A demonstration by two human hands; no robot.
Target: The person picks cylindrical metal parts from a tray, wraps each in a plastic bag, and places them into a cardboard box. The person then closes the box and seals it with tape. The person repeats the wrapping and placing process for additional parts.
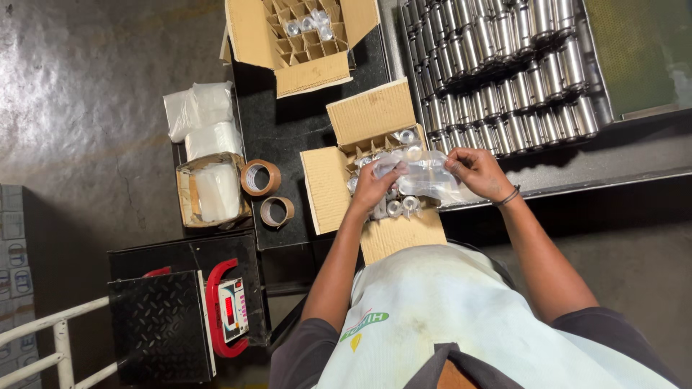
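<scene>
My left hand (375,186) and my right hand (477,171) both grip a clear plastic bag (427,175), stretched between them above an open cardboard box (328,189). The box has a cardboard grid inside, and several shiny metal cylinders wrapped in plastic stand in its cells (402,207). Part of the box's inside is hidden by the bag and my hands. To the right, a tray (605,101) holds rows of bare metal cylinders (504,72).
A second open box (310,72) with a divider grid stands further away, a few wrapped parts in it. On the left lie two rolls of brown tape (259,177), a small box of plastic bags (213,191) and loose bags (202,115). A weighing scale (180,317) sits low left.
</scene>
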